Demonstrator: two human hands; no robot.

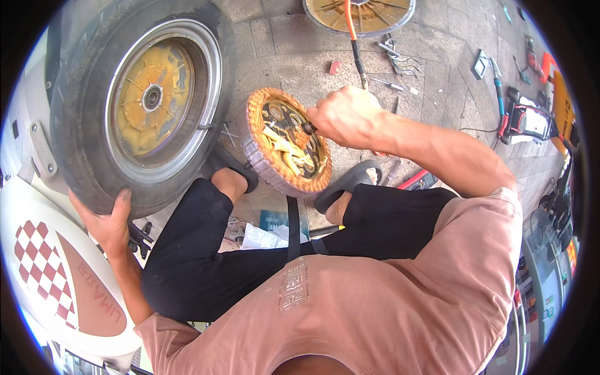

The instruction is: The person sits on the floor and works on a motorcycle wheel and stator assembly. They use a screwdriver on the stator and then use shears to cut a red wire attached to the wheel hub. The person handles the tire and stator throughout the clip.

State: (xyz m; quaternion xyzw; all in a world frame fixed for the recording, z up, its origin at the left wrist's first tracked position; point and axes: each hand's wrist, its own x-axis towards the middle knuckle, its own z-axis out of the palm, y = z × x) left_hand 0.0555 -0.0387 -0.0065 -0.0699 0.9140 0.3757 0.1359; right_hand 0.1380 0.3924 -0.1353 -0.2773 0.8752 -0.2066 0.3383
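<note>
My left hand (105,225) grips the lower edge of a black rubber tyre (79,126) on a metal wheel rim, at the left. Inside the rim is a rusty hub (152,96) with a bearing at its centre. My right hand (344,119) is closed on the dark shaft end (308,127) of a hub motor stator. The stator, with copper windings (263,98) and pale sleeved wires (286,150), is tilted above the ground between my feet. Behind my right hand, an orange cable (349,21) runs down to a dark-sleeved metal end.
A round motor cover (361,16) lies at the top. Wires with connectors (403,63), a screwdriver (386,84) and a small red block (334,67) are on the paving. A white vehicle body panel (51,281) stands at the left; tools lie at the right.
</note>
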